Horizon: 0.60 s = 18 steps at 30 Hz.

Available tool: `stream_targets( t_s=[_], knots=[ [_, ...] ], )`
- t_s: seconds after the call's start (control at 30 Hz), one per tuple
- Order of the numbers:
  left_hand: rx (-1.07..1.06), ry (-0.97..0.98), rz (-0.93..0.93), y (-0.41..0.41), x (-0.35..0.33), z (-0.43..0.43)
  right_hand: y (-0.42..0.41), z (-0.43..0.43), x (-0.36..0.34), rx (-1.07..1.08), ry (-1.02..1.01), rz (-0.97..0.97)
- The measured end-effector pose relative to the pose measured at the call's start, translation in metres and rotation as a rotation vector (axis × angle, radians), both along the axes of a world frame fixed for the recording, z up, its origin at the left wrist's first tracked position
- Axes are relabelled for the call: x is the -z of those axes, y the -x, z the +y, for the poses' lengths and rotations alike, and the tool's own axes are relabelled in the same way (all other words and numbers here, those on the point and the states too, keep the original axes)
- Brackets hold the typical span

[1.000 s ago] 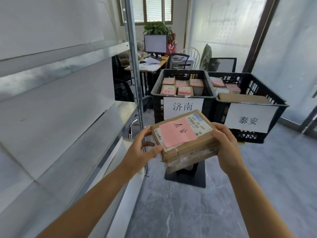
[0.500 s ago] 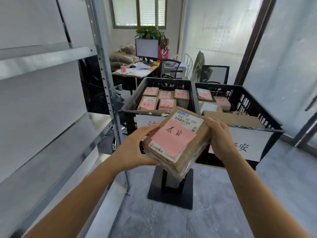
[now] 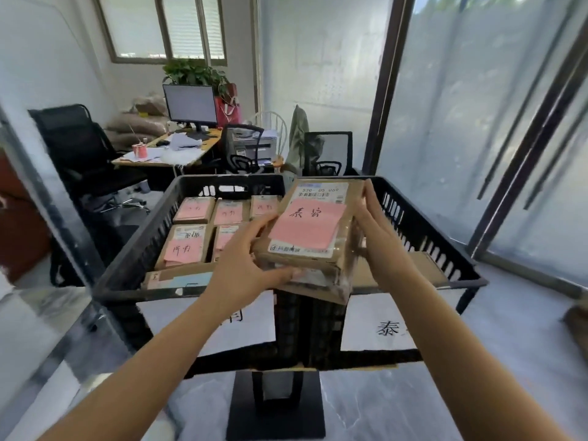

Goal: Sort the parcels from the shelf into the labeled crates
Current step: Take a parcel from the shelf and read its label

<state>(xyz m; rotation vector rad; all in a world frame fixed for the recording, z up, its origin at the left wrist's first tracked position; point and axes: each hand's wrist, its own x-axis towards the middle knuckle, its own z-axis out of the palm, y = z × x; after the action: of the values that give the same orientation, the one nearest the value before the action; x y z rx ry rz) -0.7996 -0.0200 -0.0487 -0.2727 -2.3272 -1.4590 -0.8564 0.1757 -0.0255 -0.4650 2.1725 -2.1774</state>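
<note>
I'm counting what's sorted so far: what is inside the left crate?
The left crate holds brown parcels with pink notes, at least five showing, lying flat. The left hand and the held stack cover its right part.

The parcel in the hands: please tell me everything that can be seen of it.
The parcel is a flat brown cardboard box, tilted toward the camera. A pink note with black handwriting covers part of a white barcode label. A second package seems pressed beneath it. The left hand grips its left edge, the right hand its right edge, above the black crates.
</note>
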Motion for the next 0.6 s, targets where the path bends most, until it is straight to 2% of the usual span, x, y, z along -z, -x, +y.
stream_targets(
  t_s=[0.13,0.3,0.43,0.6],
  knots=[
    [0.03,0.067,0.013,0.064,-0.005,0.015,0.038,0.021,-0.012,-0.038,-0.089,-0.027],
    [0.088,0.134,0.021,0.128,-0.013,0.051,0.092,0.054,-0.011,0.008,-0.067,-0.028],
    [0.222,0.043,-0.149,0.172,-0.016,0.079,0.141,0.085,-0.008,0.118,-0.012,-0.025],
    [0.175,-0.106,-0.361,0.221,-0.009,0.116,0.204,0.114,0.009,0.146,-0.053,-0.135]
  ],
)
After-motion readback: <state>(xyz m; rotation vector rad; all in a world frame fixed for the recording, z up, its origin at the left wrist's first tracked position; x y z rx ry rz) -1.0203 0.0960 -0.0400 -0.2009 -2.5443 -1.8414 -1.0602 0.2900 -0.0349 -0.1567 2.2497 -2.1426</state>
